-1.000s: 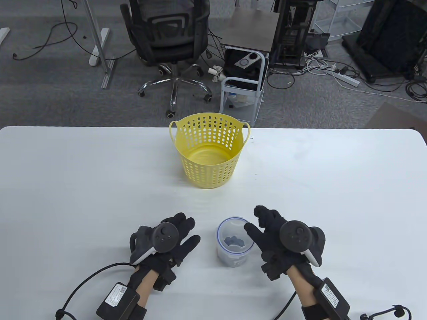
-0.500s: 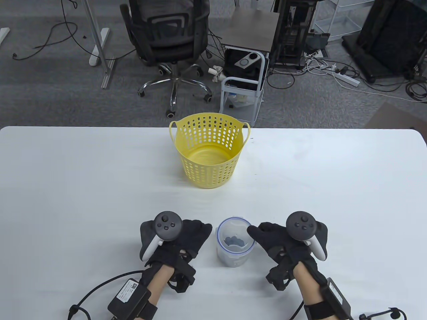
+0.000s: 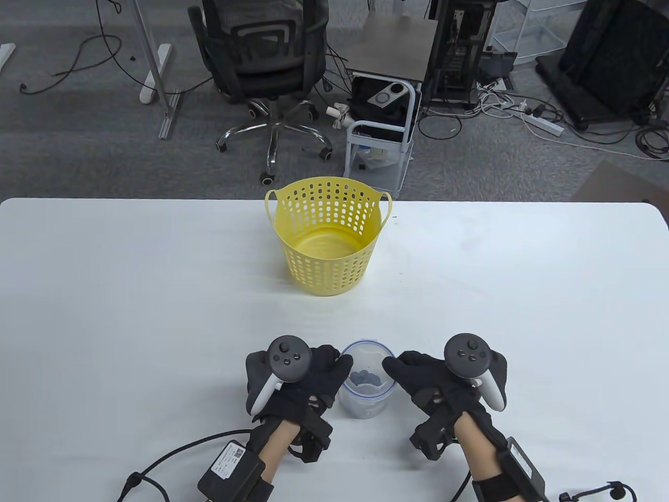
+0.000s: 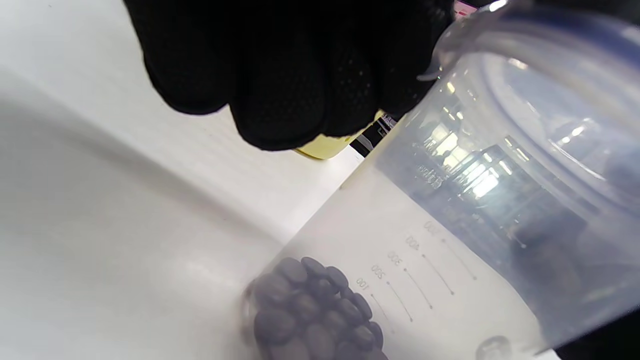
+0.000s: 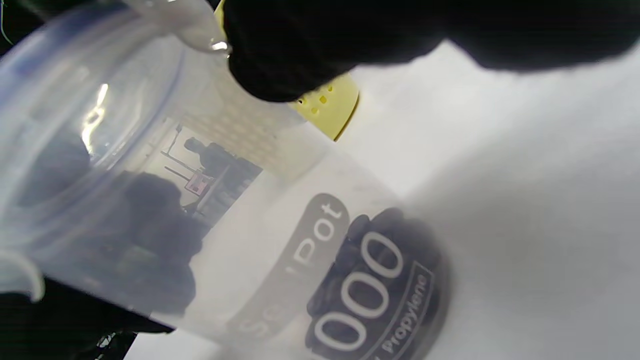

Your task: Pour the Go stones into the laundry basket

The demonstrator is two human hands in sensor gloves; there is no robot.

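One clear cup [image 3: 366, 384] is standing on the table [image 3: 157, 293] between my two hands, with a small pile of dark stones [image 3: 365, 375] lying in its bottom; I cannot count them. My left hand [image 3: 308, 376] is curling its fingers [image 4: 280, 95] against the cup's left side, and my right hand [image 3: 434, 379] is pressing the right side. One yellow basket [image 3: 328, 238] is sitting upright, well beyond my fingertips.

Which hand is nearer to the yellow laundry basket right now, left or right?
Left, slightly. The left hand sits at the clear container's left side, more nearly under the yellow laundry basket; the right hand is at the container's right side, farther off to the right.
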